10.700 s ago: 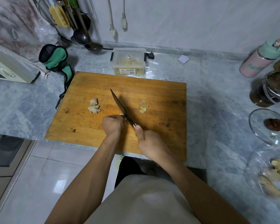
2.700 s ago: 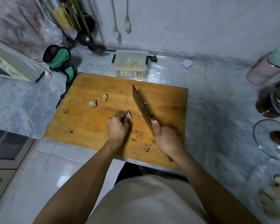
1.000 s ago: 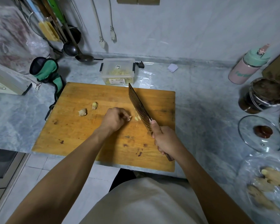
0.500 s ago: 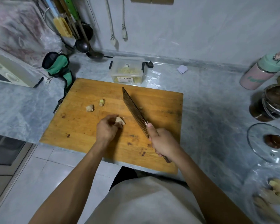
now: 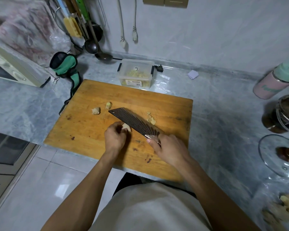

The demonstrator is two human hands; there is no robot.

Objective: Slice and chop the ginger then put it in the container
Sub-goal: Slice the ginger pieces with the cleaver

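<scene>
The cutting board has bare wood along its left and near parts. Two ginger lumps lie at its upper left; the cleaver slants across the middle. The clear container stands just behind the far edge, seemingly lidless, with open countertop on the right.

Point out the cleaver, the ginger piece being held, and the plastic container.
cleaver (image 5: 135,121), head view, middle of the blade
held ginger piece (image 5: 126,127), head view, exposed end
plastic container (image 5: 135,73), head view, front wall
</scene>
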